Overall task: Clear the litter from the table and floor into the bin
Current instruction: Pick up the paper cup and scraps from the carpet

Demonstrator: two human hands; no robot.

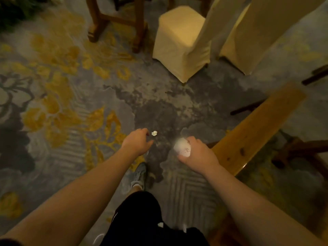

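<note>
A small crumpled white scrap of paper [154, 133] lies on the patterned carpet [53, 103] just right of my left hand's fingertips. My left hand [137, 142] hovers over the carpet, fingers curled and apart, holding nothing. My right hand [196, 153] grips a white paper cup [182, 147] with a small dark print on its side, held tilted above the floor beside a wooden bench. No bin is in view.
A wooden bench [255, 128] runs diagonally at the right. Two chairs in cream fabric covers [179, 43] stand ahead, with wooden table legs [99, 20] behind them. My shoe [139, 174] and dark shorts are below my hands.
</note>
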